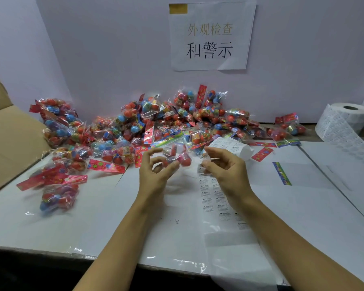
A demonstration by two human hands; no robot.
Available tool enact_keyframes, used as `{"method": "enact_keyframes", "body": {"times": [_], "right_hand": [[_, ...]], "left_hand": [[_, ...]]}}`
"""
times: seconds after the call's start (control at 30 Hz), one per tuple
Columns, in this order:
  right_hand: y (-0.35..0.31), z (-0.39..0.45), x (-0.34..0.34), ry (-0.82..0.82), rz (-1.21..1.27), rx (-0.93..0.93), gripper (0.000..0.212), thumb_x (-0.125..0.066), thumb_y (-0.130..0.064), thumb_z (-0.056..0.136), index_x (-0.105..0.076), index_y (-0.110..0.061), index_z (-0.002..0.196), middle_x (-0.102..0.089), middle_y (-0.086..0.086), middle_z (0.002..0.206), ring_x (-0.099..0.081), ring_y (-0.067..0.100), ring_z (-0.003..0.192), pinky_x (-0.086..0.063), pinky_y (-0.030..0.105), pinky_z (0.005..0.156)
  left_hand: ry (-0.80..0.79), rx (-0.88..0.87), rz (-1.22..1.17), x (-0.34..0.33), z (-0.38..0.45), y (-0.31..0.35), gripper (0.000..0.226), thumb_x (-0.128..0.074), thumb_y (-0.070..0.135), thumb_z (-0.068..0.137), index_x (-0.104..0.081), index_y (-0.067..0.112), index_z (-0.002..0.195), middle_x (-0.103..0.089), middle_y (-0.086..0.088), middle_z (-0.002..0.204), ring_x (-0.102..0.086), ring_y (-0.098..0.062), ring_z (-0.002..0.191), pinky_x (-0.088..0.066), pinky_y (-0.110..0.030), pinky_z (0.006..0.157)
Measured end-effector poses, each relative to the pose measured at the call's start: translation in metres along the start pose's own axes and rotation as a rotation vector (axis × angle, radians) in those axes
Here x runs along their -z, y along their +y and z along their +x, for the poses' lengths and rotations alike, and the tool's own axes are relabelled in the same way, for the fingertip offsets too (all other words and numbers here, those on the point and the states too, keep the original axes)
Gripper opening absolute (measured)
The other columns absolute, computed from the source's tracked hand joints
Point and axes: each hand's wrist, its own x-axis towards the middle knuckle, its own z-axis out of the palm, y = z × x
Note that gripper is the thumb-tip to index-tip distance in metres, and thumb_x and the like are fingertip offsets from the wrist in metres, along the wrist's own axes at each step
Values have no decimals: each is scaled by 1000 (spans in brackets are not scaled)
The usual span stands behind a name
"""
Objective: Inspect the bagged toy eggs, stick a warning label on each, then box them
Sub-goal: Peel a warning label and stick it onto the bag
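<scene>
Pinching a bagged egg (178, 157), left grip (156, 171) curled.

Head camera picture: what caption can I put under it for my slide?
Two hands, left and right, hold a small bag of toy eggs over a label sheet, before a pile of bags.

Left hand (156, 171): raised over the table (93, 217), fingertips pinching a blurred bag of red eggs (178, 157).
Right hand (223, 166): fingers curled, thumb and forefinger pinched by the bag; what they hold is unclear.
Label strip (215, 198): flat under the right hand.
Egg-bag pile (166, 118): against the wall.
Label roll (345, 120): far right.
Cardboard box (11, 139): far left.
Sign (210, 36): on the wall.
</scene>
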Motion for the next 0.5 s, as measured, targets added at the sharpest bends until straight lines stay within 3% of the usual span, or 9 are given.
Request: {"method": "enact_keyframes", "body": {"times": [0.1,0.23,0.3,0.4,0.5], "right_hand": [[0,1,1,-15,1,-5,37,-72,-5,90,-72,-39,106,-74,-15,98,-69,12,90,-59,27,77],[3,4,3,104,-120,22,13,-75,-33,90,-72,-42,97,-70,-11,109,-66,5,97,-56,30,89],[2,5,5,138,-189,24,24,-72,-54,82,-71,-40,102,-63,-14,113,-62,-4,97,-52,22,87],[1,5,6,102,-233,13,50,-69,-62,74,-75,-26,107,-61,-11,115,-60,-1,102,-49,21,91],[0,5,5,49,-234,-9,38,-75,-56,74,-75,-21,88,-60,-11,109,-58,-7,98,-45,16,87]], "left_hand": [[-93,85,18,-3,-2,5,95,-90,15,61,-44,68,124,-56,-8,122,-69,-24,111,-57,-41,93],[-274,167,-129,-6,-4,4,116,-82,-2,63,-28,53,149,-67,-21,129,-71,-30,113,-57,-35,92],[-315,224,-95,-8,-5,6,117,-82,0,65,-23,44,156,-60,-21,138,-70,-31,115,-54,-36,94],[-371,237,-88,-12,-9,9,90,-82,11,71,-40,18,151,-64,-18,135,-70,-31,114,-59,-35,87],[-354,196,-40,-12,-13,11,48,-82,26,80,-67,7,121,-75,-15,109,-73,-32,98,-60,-36,73]]}}
